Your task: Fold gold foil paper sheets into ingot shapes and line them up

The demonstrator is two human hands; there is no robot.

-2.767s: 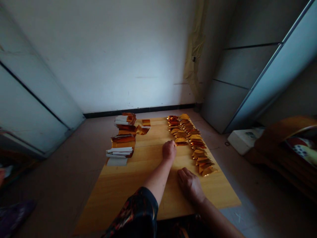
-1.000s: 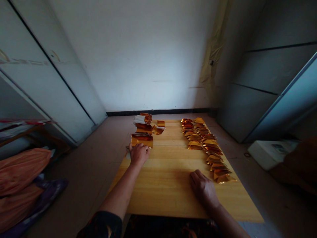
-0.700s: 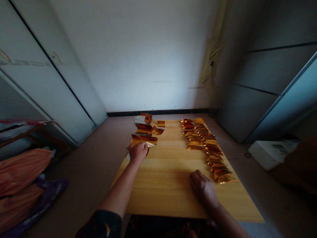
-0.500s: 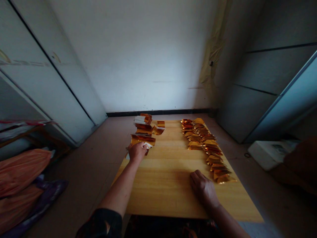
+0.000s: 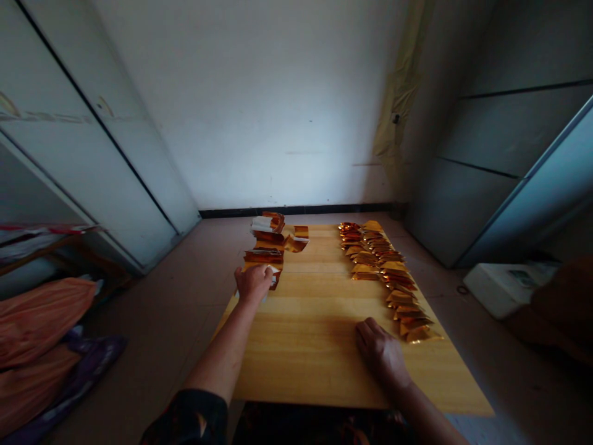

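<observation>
My left hand (image 5: 252, 284) is at the near end of a loose stack of gold foil sheets with white paper (image 5: 267, 244), pinching a foil edge whose white underside shows by my fingers. My right hand (image 5: 380, 352) lies on the pale wooden board (image 5: 315, 371), holding nothing, just short of the near end of a long row of folded gold foil pieces (image 5: 382, 272). A few small foil pieces (image 5: 297, 242) lie between the stack and the row. The fingers of my left hand hide part of the sheet.
The board lies low, near the floor, with a white wall (image 5: 259, 123) behind it. Orange cloth (image 5: 32, 334) and purple cloth (image 5: 88, 364) lie at the left, a white box (image 5: 498, 290) at the right, and grey cabinet doors (image 5: 509, 173) stand beyond it.
My left hand has drawn back toward me and lifted the near foil sheet, turning up its white underside. My right hand has stayed in place.
</observation>
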